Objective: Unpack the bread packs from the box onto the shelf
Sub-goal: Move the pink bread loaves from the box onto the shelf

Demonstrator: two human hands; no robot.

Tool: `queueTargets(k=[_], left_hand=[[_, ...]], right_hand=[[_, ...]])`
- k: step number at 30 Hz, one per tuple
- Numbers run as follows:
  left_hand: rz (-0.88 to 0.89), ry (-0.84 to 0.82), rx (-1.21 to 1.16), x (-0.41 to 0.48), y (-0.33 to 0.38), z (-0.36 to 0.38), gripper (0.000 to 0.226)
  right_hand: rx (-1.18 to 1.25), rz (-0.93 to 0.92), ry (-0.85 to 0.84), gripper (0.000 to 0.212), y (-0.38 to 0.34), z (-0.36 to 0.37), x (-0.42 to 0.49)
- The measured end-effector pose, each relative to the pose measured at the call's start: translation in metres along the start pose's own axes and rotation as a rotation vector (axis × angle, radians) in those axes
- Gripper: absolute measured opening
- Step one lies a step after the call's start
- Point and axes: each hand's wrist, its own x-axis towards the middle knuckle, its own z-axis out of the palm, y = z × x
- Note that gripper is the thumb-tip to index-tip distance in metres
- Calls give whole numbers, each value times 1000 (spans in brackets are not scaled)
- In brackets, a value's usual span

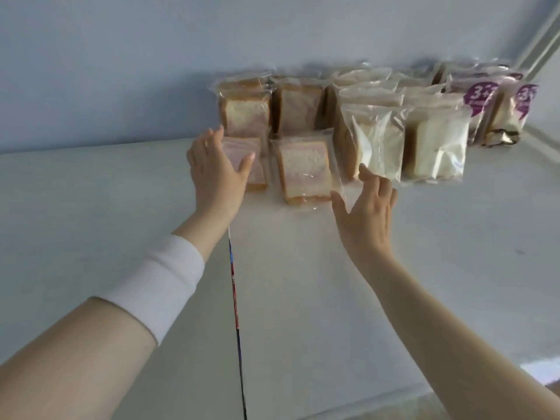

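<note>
Head view, looking along a white shelf (394, 283) that meets a pale wall (151, 56). All bread packs in view sit on the shelf in rows at the back.

- Left hand (216, 174): open, fingers spread and mostly straight. The palm covers the left part of the front-left pink pack (256, 169) and the thumb lies across its face. It touches the pack with no curled grip visible.
- Right hand (363, 207): open, fingers straight and apart, holding nothing. The thumb is just beside the lower right corner of the front-right pink pack (306, 171). The fingertips are near the bottom edge of the white bread packs (378, 140). Cannot tell if it touches either.
- The 2 front pink packs lean back, side by side and slightly apart, between the 2 hands.
- 2 back pink packs (245, 110) stand upright just behind them, close to the wall.
- The white bread packs fill 2 columns to the right, several deep, with the front ones upright.
- The purple-label packs (480, 101) are at the far right, beside the white ones; at least 2 labels are visible.
- A white sleeve (160, 283) bands the left forearm; the right forearm is bare.
- A dark seam (235, 298) with red and blue marks runs down the shelf under the left arm.
- A white rail (542, 34) crosses the top right corner.
</note>
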Motion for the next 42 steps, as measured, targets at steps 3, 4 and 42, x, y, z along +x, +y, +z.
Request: queueTargets(k=[3,4,42], left_hand=[[412,-122,68,-41,41,-5,47],[536,-180,110,-55,61,-2,45],[1150,-1445,534,-725,533,704,43]], right_hand=[[-135,14,-7,58,25,-41,-30],[-196,28,-8,57,38,-58,-38],[-283,1276,-340,45,890,-373,-249]])
